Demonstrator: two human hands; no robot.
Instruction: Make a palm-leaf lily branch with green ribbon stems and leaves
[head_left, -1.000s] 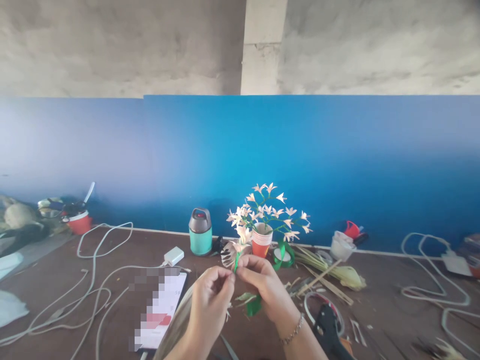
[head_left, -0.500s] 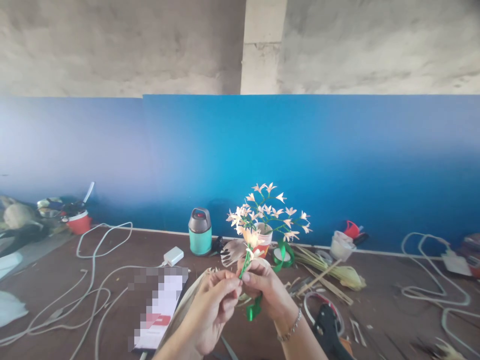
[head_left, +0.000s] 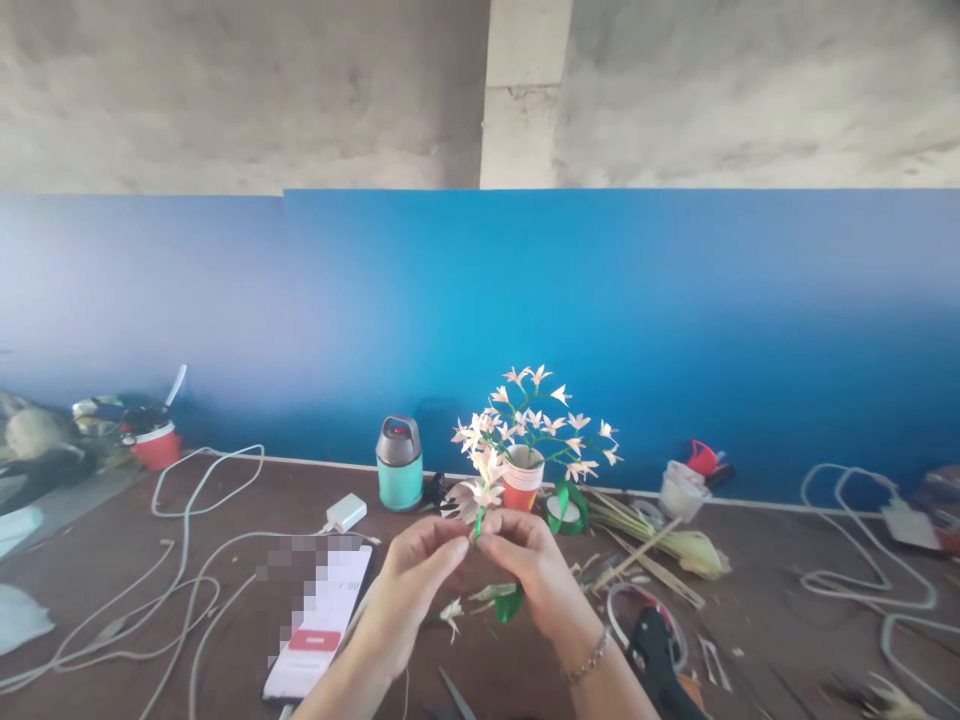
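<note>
My left hand [head_left: 420, 570] and my right hand [head_left: 531, 560] meet in front of me, thumbs and fingertips pinched on the green-wrapped stem [head_left: 478, 522] of a handmade pale flower [head_left: 484, 482]. The flower stands nearly upright above my fingertips. A piece of green ribbon [head_left: 508, 603] hangs below my right fingers; whether it joins the stem is hidden. Just behind, a red and white paper cup [head_left: 523, 480] holds a spray of similar small flowers [head_left: 553, 424] on green stems. Beneath my hands, a small loose pale flower [head_left: 451, 616] lies on the table.
A roll of green ribbon [head_left: 567, 508] sits right of the cup, near dried husk strips [head_left: 675, 548]. A black-handled tool [head_left: 656, 655] lies at front right. Left are a phone [head_left: 319, 630], a teal flask [head_left: 400, 470], a white charger [head_left: 346, 512] and looping cables [head_left: 187, 540].
The held flower has shifted left and turned more upright. My hands have spread slightly apart below the fingertips, uncovering the loose flower and a pointed blade on the table.
</note>
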